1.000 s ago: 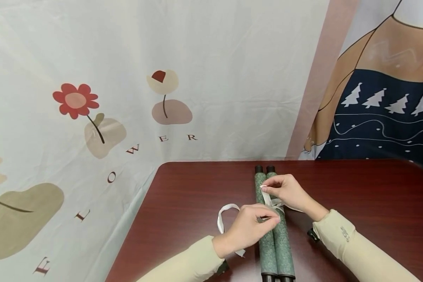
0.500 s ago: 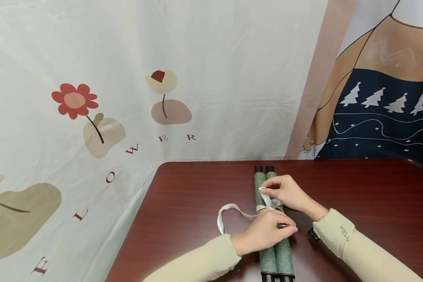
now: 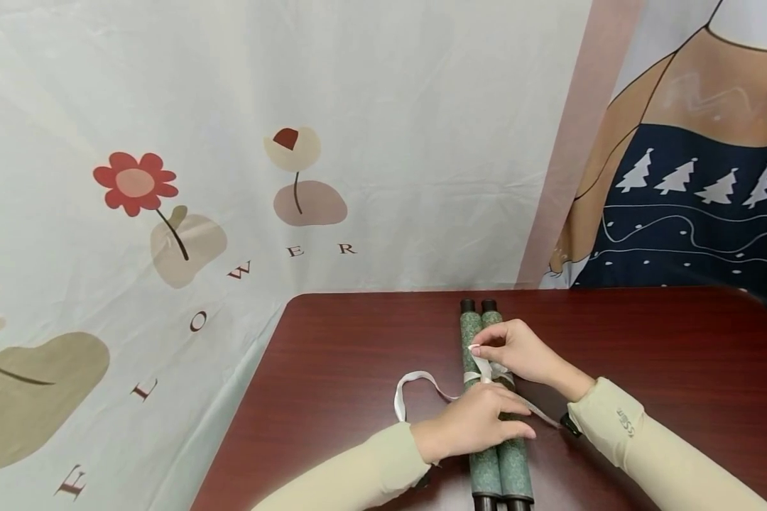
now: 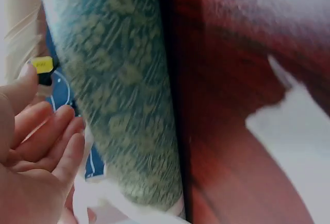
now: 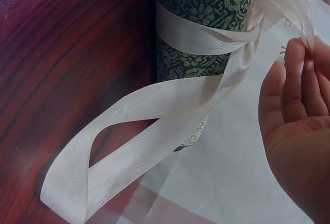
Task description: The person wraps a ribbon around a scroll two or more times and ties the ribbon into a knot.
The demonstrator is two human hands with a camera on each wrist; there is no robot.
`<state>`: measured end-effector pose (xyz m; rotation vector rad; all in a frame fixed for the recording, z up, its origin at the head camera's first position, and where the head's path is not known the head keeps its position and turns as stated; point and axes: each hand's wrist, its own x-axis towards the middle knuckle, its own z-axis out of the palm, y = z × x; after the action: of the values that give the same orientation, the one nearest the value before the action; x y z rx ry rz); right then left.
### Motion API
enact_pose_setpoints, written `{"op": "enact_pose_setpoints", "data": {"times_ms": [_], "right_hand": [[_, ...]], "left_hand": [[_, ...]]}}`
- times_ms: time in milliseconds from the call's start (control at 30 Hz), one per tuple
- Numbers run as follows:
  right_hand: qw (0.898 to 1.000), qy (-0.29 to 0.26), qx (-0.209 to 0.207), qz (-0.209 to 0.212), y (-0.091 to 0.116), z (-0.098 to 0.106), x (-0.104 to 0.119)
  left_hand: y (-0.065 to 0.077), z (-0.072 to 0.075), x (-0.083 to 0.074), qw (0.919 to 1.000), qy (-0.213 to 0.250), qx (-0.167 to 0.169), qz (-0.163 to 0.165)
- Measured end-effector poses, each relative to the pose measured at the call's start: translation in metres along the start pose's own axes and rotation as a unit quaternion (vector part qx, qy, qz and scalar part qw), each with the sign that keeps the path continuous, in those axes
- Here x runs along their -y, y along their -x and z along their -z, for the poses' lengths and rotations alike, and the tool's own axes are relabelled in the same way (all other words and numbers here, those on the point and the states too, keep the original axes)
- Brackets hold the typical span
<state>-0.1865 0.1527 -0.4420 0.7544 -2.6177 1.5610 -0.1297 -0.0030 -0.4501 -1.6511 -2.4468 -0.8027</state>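
Observation:
Two rolled scrolls (image 3: 515,472) in green patterned cloth, with dark end knobs, lie side by side on the table. A white ribbon (image 5: 196,37) wraps around them and crosses over itself; a loop of it hangs in the right wrist view. My right hand (image 3: 518,351) pinches one stretch of the ribbon between thumb and fingertips, raised above the scrolls. Over the scrolls just nearer to me is my left hand (image 3: 476,422), thumb apart from its fingers. Nothing shows between those fingers (image 4: 49,131) in the left wrist view. The left hand partly hides the ribbon crossing.
The dark red wooden table (image 3: 345,333) ends at a back edge against a printed cloth backdrop (image 3: 422,177). One frayed ribbon tail (image 4: 294,131) lies left of the scrolls, another reaches toward the right sleeve (image 3: 613,419).
My left hand moved right and toward me across the scrolls, then parted its thumb and fingers; a ribbon end now lies out to the right. My right hand keeps its pinch, nearly still.

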Motion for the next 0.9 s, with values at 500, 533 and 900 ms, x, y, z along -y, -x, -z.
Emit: {"op": "enact_pose_setpoints", "data": {"times_ms": [500,533,900], "right_hand": [[1.000,-0.016,-0.014,-0.004,0.000,-0.003,-0.003],[1.000,-0.014,-0.016,-0.003,0.001,-0.003,-0.002],[0.999,-0.024,-0.040,0.028,0.003,0.000,0.005]], "left_hand": [[0.015,0.030,0.031,0.9295,0.114,-0.211,0.280],[0.014,0.030,0.033,0.9254,0.136,-0.198,0.293],[0.003,0.024,0.042,0.8685,0.322,-0.184,0.328]]}}
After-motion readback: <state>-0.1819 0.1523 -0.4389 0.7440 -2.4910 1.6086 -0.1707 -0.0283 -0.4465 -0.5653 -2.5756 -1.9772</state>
